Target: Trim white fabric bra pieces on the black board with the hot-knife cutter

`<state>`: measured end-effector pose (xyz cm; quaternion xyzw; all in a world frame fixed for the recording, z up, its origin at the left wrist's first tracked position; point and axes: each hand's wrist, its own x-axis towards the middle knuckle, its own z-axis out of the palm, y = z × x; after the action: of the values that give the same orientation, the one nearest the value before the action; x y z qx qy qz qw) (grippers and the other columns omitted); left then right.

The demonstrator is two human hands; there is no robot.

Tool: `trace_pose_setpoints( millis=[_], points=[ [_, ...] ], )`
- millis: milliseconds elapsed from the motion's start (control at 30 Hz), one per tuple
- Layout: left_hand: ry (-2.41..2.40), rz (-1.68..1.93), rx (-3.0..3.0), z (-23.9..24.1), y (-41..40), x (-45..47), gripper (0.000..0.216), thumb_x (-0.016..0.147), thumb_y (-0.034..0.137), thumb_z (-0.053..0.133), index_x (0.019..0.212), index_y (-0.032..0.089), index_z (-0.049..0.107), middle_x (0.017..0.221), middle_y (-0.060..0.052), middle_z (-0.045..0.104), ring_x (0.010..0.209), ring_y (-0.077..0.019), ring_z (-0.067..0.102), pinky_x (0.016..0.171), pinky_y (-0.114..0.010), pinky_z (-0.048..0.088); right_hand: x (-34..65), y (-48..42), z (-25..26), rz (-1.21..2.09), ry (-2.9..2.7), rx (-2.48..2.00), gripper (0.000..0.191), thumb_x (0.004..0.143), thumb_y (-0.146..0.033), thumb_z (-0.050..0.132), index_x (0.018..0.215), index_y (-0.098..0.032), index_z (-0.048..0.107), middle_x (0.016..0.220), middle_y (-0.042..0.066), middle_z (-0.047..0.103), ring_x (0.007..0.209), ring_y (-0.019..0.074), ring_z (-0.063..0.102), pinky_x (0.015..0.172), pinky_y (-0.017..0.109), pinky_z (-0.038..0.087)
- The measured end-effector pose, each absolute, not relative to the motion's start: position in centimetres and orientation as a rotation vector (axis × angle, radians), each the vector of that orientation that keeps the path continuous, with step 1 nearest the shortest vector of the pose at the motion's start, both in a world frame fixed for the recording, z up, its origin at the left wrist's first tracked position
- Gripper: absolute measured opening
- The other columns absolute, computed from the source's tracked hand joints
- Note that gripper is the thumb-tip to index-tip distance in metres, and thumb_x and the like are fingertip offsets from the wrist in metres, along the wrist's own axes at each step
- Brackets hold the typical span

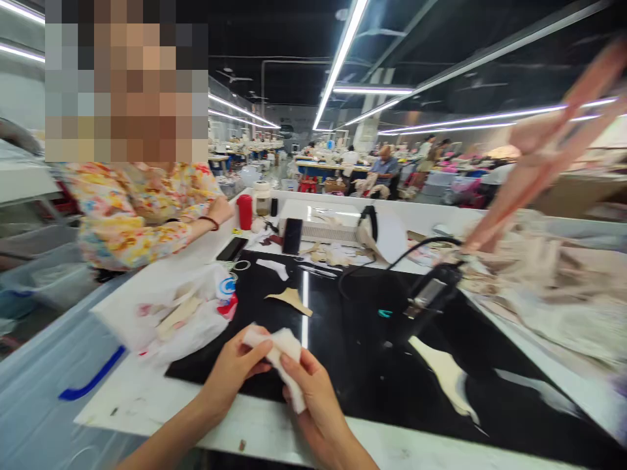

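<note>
blue strip (93, 380) lies at the far left on the pale table (128, 399), and behind it a co-worker in a flowered sleeve (140, 222) rests a hand on the table edge. nearer us, a crumpled plastic bag (171, 316) with cut pieces inside sits at the left rim of a black mat (353, 346). at the bottom centre, our left hand (235, 369) is closed in a pinch, thumb on top, on the upper left end of a small white fleecy piece (283, 354). the piece is held just above the mat's near edge, between both hands. our right hand (314, 393) pinches its lower right end, fingers curled underneath. we judge this handling goes best with both grips close to the edges, so the soft pile lies flat between the thumbs and does not bunch, and with the piece low over the mat, well apart from the tool. beyond the hands lie a tan cut piece (290, 299) and an upright dark phone (292, 235). to the right, a black corded tool (427, 297) rests on the mat, with a cream cut piece (445, 375) just in front of it. farther right, a heap of beige fabric (548, 290) covers the table, and above it a blurred pinkish shape (553, 140) crosses the view; we cannot tell what it is.
</note>
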<state>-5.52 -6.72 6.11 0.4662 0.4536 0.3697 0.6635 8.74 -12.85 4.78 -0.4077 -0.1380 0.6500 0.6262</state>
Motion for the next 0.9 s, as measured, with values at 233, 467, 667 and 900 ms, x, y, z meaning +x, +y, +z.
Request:
trace_pose_setpoints(
  millis=[233,467,667,900],
  points=[
    [1.090,0.594,1.379,4.3,-5.2,-6.3,0.059,0.063,0.065,0.081,0.101,0.021,0.069,0.078,-0.002,0.068,0.071,-0.0200,0.069,0.065,-0.027,0.061,12.0,-15.0,4.8,1.479,-0.323,-1.030,0.053,0.044,-0.038,0.099,0.082,-0.014,0.070,0.064,-0.001,0.064,0.045,0.0055,0.047,0.037,0.017,0.027],
    [1.062,0.500,1.490,1.2,-2.7,-7.3,0.069,0.065,0.075,0.075,0.110,0.024,0.069,0.095,-0.005,0.074,0.082,-0.0227,0.071,0.069,-0.025,0.062,20.2,-20.3,6.1,1.229,-0.259,-1.148,0.049,0.049,-0.035,0.100,0.083,-0.012,0.073,0.059,-0.004,0.059,0.041,0.0007,0.040,0.035,0.013,0.027],
    [1.074,0.453,1.429,-1.6,-1.0,-8.0,0.076,0.058,0.077,0.078,0.113,0.024,0.068,0.097,-0.005,0.075,0.083,-0.0242,0.073,0.072,-0.027,0.063,30.9,-23.7,7.2,0.764,-0.116,-1.191,0.050,0.049,-0.027,0.101,0.088,-0.016,0.072,0.065,-0.006,0.064,0.044,0.0011,0.044,0.039,0.012,0.038],
    [1.055,0.454,1.464,-0.6,-1.8,-7.7,0.070,0.061,0.075,0.077,0.111,0.025,0.071,0.090,-0.004,0.075,0.084,-0.0250,0.073,0.076,-0.029,0.063,37.3,-21.5,5.4,0.550,-0.030,-1.205,0.020,0.097,-0.028,0.066,0.113,-0.015,0.064,0.106,0.004,0.067,0.082,0.0144,0.067,0.070,0.030,0.059]
  ],
)
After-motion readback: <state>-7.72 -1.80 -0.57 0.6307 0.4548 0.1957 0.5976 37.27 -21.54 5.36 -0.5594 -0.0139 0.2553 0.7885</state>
